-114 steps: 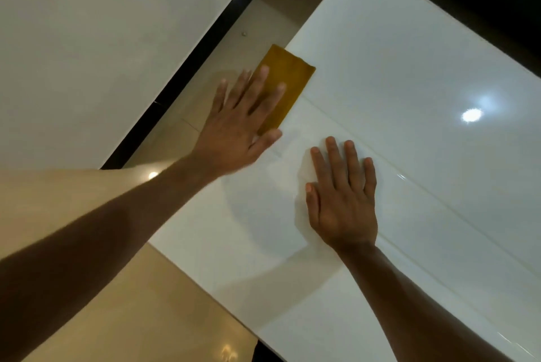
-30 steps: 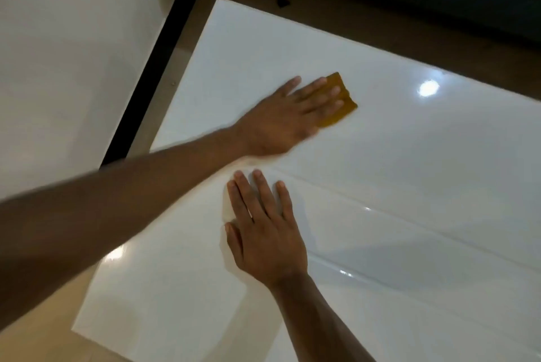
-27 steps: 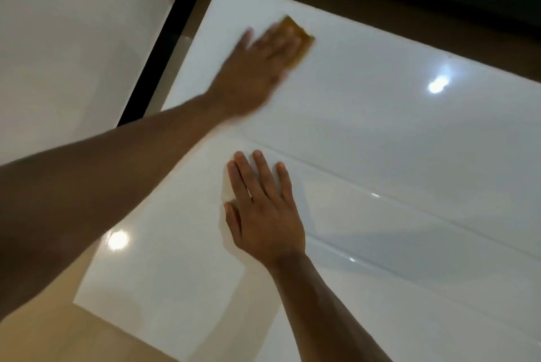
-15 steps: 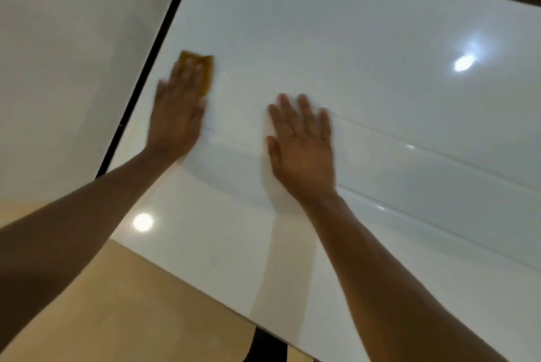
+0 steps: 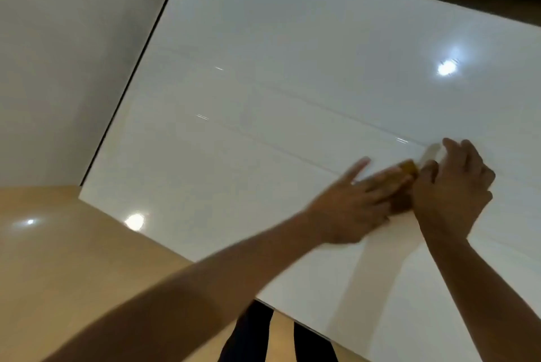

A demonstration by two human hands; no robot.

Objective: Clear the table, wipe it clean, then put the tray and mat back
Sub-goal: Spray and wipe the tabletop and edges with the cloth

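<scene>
Wiping step judged to be in hand. The white glossy desk [image 5: 292, 83] is seen from above, with nothing standing on the part in view; two ceiling-light reflections and two faint seam lines are noted across it. The left hand [image 5: 351, 203] is laid flat, fingers stretched and blurred, and is pressed on a mustard-yellow cloth [image 5: 496, 167], of which only a small corner is shown past the fingertips; the cloth is not gripped but held down under straight fingers. The right hand [image 5: 456, 186] is set just beside the left, touching or nearly touching it near the cloth; its fingers are bent at the knuckles, and whether anything is held in them cannot be told, since the pale patch beside it may be only a reflection. Both hands are placed toward the near right of the desk, close to the nearer seam line. The tray and mat are not seen anywhere in view. Tan floor [image 5: 73, 259] is seen at lower left and a pale wall [image 5: 58, 39] at upper left; dark trouser legs [image 5: 254, 335] are visible under the near edge. Next move, by judgement: the cloth is to be kept flat under steady pressure and carried over the remaining surface, the far right especially, before the tray and mat are fetched back.
</scene>
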